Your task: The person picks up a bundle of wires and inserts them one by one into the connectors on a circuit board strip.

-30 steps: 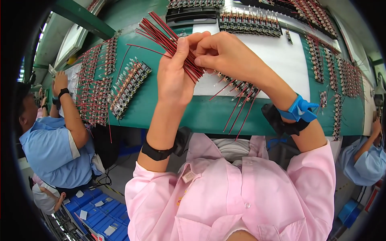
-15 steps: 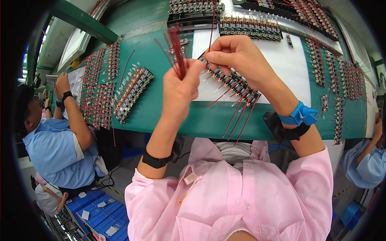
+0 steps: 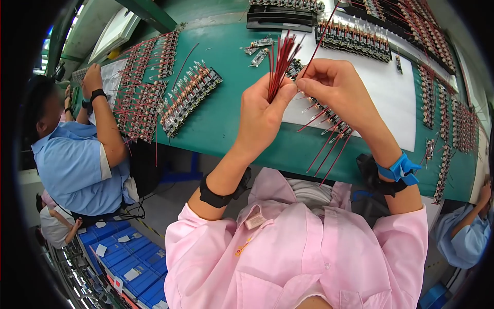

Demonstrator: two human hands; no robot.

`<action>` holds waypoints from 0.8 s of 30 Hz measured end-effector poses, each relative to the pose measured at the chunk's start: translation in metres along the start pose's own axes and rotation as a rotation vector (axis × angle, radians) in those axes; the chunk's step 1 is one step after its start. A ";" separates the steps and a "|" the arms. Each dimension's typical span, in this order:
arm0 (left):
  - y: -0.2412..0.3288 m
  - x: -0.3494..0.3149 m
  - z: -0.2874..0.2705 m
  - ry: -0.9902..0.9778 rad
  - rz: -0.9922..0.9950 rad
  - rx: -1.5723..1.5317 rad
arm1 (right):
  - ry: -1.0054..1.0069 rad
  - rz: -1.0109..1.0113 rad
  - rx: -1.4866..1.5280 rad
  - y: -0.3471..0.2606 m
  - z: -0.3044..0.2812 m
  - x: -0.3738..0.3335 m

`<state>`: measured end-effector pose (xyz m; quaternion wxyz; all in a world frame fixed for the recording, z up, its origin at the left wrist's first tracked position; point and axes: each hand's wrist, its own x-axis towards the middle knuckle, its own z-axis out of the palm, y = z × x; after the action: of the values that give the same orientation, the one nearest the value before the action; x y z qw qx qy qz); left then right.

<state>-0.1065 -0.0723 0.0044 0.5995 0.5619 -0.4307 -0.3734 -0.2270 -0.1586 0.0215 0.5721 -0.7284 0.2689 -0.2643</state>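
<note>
My left hand (image 3: pixel 265 116) is closed round a bundle of dark red wires (image 3: pixel 280 64) whose ends fan upward. My right hand (image 3: pixel 339 90) pinches a single red wire (image 3: pixel 322 38) that stands up from its fingers. The fingertips of both hands meet, or nearly so. Below them lies a slanting row of small circuit boards (image 3: pixel 333 123) with clear bulbs, partly hidden by my right hand. Several red wires (image 3: pixel 320 154) stick out of its lower end toward me. The row rests on a white sheet (image 3: pixel 391 110) on the green table.
Another board row (image 3: pixel 188 98) lies to the left, near a few loose boards (image 3: pixel 260 56). A black tray (image 3: pixel 280 19) and further board rows (image 3: pixel 355 40) stand at the back. Wired boards (image 3: pixel 465 126) line the right. A co-worker in blue (image 3: pixel 82 165) sits at left, by blue bins (image 3: pixel 128 262).
My hands have come together, the left bringing its wire bundle up to the right fingertips. The whole view has shifted, so the table things appear farther right.
</note>
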 end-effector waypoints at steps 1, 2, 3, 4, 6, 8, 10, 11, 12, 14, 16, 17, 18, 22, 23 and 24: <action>-0.001 -0.001 -0.002 0.008 0.026 0.048 | -0.012 0.007 -0.032 -0.001 0.001 0.000; -0.002 -0.003 -0.004 0.015 0.051 0.095 | -0.024 0.014 -0.065 -0.002 0.003 0.000; -0.004 -0.003 -0.003 0.010 0.074 0.134 | -0.026 0.031 -0.102 -0.002 0.002 -0.001; -0.007 -0.003 -0.004 -0.004 0.067 0.124 | -0.014 0.045 -0.107 -0.001 0.003 -0.002; -0.006 -0.005 -0.008 -0.005 0.081 0.123 | -0.034 0.027 -0.106 -0.006 0.007 -0.003; -0.008 -0.005 -0.008 -0.020 0.085 0.114 | -0.031 0.030 -0.111 -0.005 0.009 -0.003; -0.011 -0.005 -0.008 -0.031 0.049 0.087 | -0.030 0.035 -0.145 -0.001 0.009 -0.004; -0.013 -0.006 -0.008 -0.036 0.030 0.073 | -0.030 0.040 -0.162 0.001 0.010 -0.004; -0.016 -0.006 -0.009 -0.051 0.025 0.062 | -0.019 0.053 -0.169 0.003 0.009 -0.004; -0.021 -0.010 -0.012 -0.027 -0.042 0.041 | -0.014 0.064 -0.127 0.007 0.008 -0.001; -0.030 -0.014 -0.016 -0.045 -0.080 0.011 | 0.015 0.088 -0.121 0.013 0.000 0.000; -0.038 -0.018 -0.020 -0.032 -0.088 -0.067 | 0.038 0.103 -0.179 0.016 -0.008 0.000; -0.043 -0.023 -0.026 -0.003 -0.097 -0.138 | 0.048 0.111 -0.230 0.019 -0.014 0.002; -0.052 -0.032 -0.034 -0.017 0.099 -0.229 | 0.111 0.233 -0.343 0.034 -0.043 0.002; -0.054 -0.033 -0.033 -0.025 0.107 -0.149 | 0.129 0.283 -0.368 0.037 -0.046 0.002; -0.055 -0.034 -0.033 -0.032 0.116 -0.066 | 0.132 0.294 -0.377 0.038 -0.047 0.001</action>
<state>-0.0854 -0.0340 -0.0532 0.6315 0.5096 -0.4596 -0.3609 -0.2625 -0.1993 -0.0063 0.4396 -0.7566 0.4531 -0.1705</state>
